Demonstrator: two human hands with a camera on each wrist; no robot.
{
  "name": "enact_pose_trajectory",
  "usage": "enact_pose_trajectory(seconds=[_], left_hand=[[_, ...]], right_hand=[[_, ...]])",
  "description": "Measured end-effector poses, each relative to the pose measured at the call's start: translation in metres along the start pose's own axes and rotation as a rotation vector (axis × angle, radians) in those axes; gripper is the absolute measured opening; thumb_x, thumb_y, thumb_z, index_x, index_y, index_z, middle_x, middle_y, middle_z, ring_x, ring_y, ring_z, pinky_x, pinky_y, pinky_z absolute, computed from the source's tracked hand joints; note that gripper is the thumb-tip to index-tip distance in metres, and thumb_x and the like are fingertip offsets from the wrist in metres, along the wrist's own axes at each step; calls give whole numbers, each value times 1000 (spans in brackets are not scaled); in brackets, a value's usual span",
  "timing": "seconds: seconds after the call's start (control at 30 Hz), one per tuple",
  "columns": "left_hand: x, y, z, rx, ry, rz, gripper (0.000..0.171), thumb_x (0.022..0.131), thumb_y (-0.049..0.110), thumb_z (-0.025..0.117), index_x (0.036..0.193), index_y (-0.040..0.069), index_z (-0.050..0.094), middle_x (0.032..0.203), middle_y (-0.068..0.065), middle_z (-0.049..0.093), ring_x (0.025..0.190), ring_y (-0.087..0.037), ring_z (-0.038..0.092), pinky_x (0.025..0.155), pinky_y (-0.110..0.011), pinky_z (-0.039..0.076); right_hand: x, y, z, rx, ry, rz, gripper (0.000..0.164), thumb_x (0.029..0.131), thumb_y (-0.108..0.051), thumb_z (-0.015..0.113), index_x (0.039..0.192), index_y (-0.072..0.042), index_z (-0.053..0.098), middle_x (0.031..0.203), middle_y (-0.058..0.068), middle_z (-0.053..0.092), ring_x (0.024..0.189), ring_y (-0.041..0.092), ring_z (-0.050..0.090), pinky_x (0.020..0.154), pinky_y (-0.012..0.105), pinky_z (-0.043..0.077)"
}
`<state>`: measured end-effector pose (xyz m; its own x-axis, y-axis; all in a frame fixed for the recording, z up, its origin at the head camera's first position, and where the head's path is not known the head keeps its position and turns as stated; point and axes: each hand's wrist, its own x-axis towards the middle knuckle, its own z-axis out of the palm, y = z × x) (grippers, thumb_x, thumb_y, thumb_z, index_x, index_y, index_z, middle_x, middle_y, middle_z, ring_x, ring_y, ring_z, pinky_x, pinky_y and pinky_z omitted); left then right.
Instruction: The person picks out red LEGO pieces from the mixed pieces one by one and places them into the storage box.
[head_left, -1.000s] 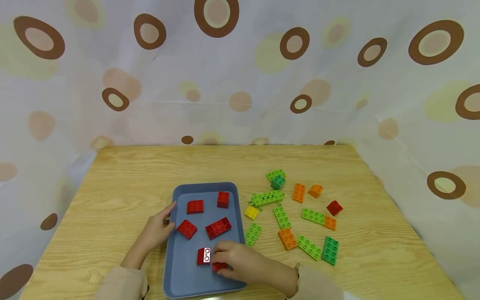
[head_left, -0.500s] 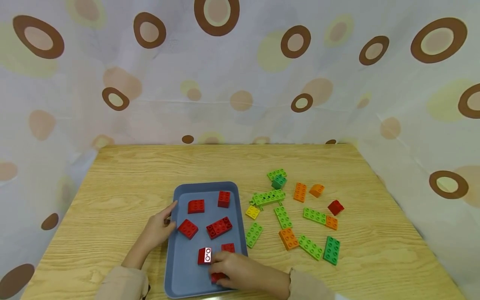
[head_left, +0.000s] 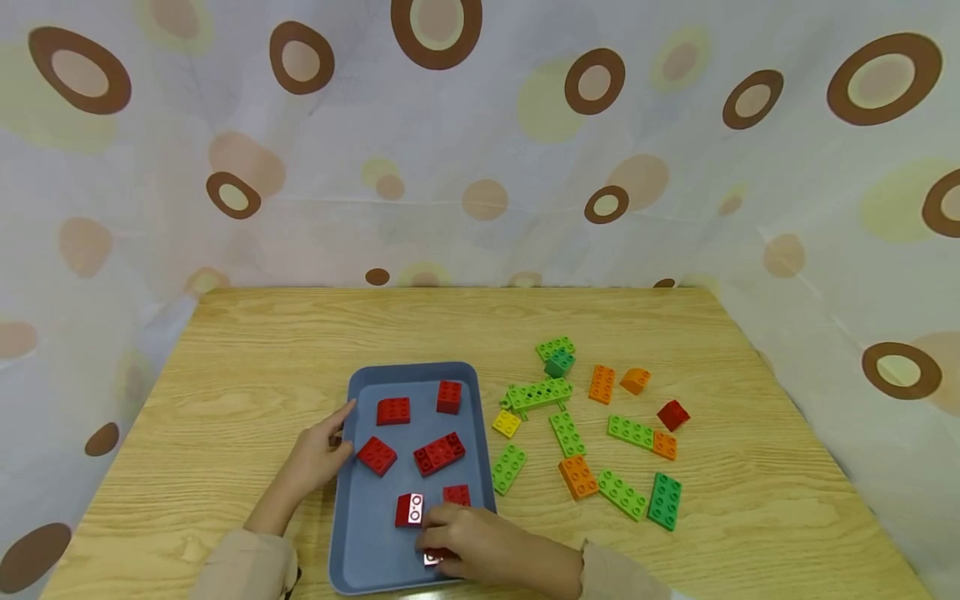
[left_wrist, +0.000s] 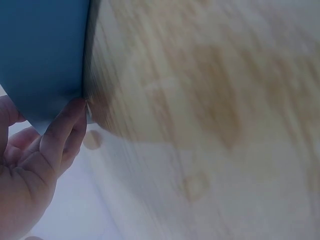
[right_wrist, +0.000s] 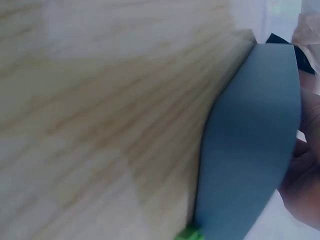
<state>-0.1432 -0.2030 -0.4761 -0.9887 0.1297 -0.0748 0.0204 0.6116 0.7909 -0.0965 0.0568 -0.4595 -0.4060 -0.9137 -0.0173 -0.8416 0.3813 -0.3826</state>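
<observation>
A blue-grey tray (head_left: pixel 339 533) lies on the table with several red toy building bricks in it. My left hand (head_left: pixel 321 454) grips the tray's left rim, its fingertips against the outer wall in the left wrist view. Over the near right part of the tray, my right hand (head_left: pixel 474 542) holds a small red brick (head_left: pixel 432 557) whose shiny studded face shows; the rest is under the fingers. Close by are a red brick with a glinting face (head_left: pixel 409 510) and another red brick (head_left: pixel 456 495), partly covered by the hand. The right wrist view shows mostly the tray's outer wall (right_wrist: pixel 250 135).
Right of the tray lie scattered bricks: light green ones such as a long brick (head_left: pixel 621 495), a dark green brick (head_left: pixel 664 501), orange ones such as a thick brick (head_left: pixel 578 477), a yellow brick (head_left: pixel 506 423) and a red brick (head_left: pixel 673 415). A patterned curtain (head_left: pixel 480 150) hangs behind the table.
My right hand has shifted toward the tray's near edge, uncovering a red brick beside it. The brick in its fingers has turned, showing its studded face. My left hand stays on the rim.
</observation>
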Motion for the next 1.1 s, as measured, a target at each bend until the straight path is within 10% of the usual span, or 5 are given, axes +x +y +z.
enact_pose_trajectory(seconds=[0.2, 0.37, 0.6, 0.8, 1.1], left_hand=[[0, -2, 1, -10, -12, -10, 60, 83, -2, 50, 141, -2, 34, 129, -34, 48, 102, -38, 60, 75, -38, 54], [2, -4, 2, -12, -9, -4, 60, 83, -2, 50, 141, -3, 34, 129, -34, 48, 102, -40, 60, 76, -39, 54], [2, -3, 1, -7, -3, -7, 60, 83, -2, 49, 141, -2, 34, 130, -33, 48, 101, -38, 60, 73, -36, 54], [2, -3, 2, -3, -6, -3, 60, 83, -3, 49, 141, -3, 34, 130, -34, 47, 104, -40, 59, 76, -39, 54], [0, -1, 1, 0, -10, -15, 60, 83, -3, 49, 141, -3, 33, 131, -34, 45, 106, -41, 58, 77, -39, 54]], right_hand=[[-11, 11, -23, 17, 152, -31, 21, 86, -20, 63, 104, -10, 68, 103, 1, 64, 94, 7, 59, 83, 9, 45], [-33, 37, -56, 57, 448, 41, 19, 80, -9, 68, 99, -5, 69, 99, 7, 67, 91, 16, 64, 78, 19, 52], [-90, 102, -82, -183, 805, 237, 15, 83, -11, 66, 92, 1, 69, 91, 15, 68, 82, 28, 66, 66, 36, 55], [-148, 139, -83, -216, 806, 547, 22, 71, 7, 71, 92, 4, 67, 93, 21, 65, 81, 35, 63, 62, 43, 54], [-192, 167, -68, -153, 772, 740, 26, 76, 7, 67, 101, 12, 62, 101, 30, 58, 93, 46, 55, 76, 58, 47]])
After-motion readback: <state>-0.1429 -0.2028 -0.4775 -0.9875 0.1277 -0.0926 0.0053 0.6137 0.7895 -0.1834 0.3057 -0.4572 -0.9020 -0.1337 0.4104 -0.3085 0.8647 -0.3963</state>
